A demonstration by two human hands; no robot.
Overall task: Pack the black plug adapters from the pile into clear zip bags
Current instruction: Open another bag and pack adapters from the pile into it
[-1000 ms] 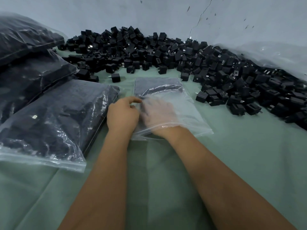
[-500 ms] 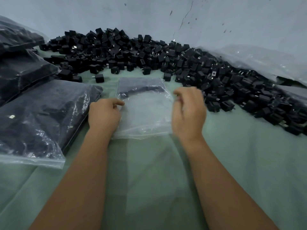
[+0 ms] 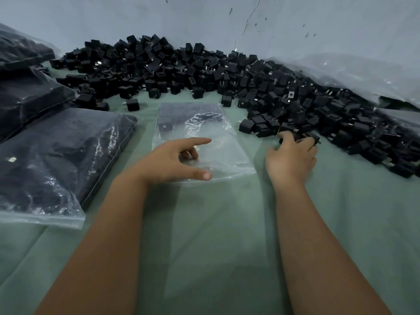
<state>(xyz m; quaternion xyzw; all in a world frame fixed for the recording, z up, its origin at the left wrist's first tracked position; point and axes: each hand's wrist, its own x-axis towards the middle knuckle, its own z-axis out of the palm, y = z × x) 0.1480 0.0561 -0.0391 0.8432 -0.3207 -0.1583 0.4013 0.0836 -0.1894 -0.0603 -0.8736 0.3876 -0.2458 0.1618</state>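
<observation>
Since half a second ago the right hand (image 3: 291, 160) has left the clear zip bag (image 3: 200, 142) and reached right to the pile (image 3: 227, 71), its grip curled round a black plug adapter (image 3: 309, 137) at the near edge. Left of it, the left hand (image 3: 172, 160) hovers over the bag, fingers spread apart. Adapters look light, hard, easily pinched by their flat sides; the bag is limp and slippery. No writing is legible.

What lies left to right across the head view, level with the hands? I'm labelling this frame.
Full clear zip bag of black adapters → left hand on the nearly empty clear zip bag → right hand gripping black plug adapters → black adapter pile.
</observation>
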